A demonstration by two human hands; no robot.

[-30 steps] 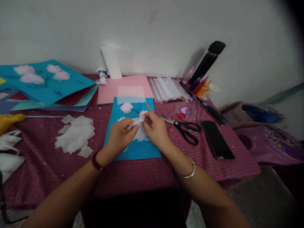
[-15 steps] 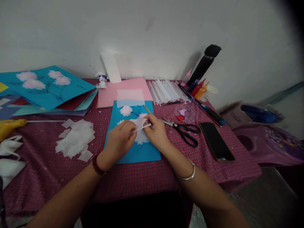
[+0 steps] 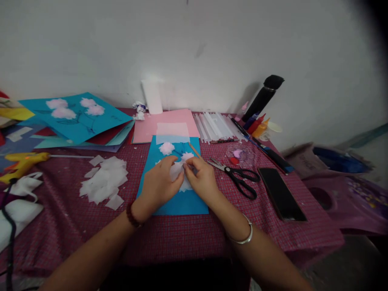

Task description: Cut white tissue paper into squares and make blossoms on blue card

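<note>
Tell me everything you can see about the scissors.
The scissors have black looped handles and silvery, metal-looking blades, slightly parted. They lie flat on the red checked cloth, tips toward the blue sheet, handles beside the phone. No hand touches them; the right hand is nearest. Whether a handle touches the phone is unclear.

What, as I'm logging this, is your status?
Right hand pinching thin white tissue, left hand touching it. Both over blue rectangular paper. Black-handled metal scissors beside, not blocking.
</note>
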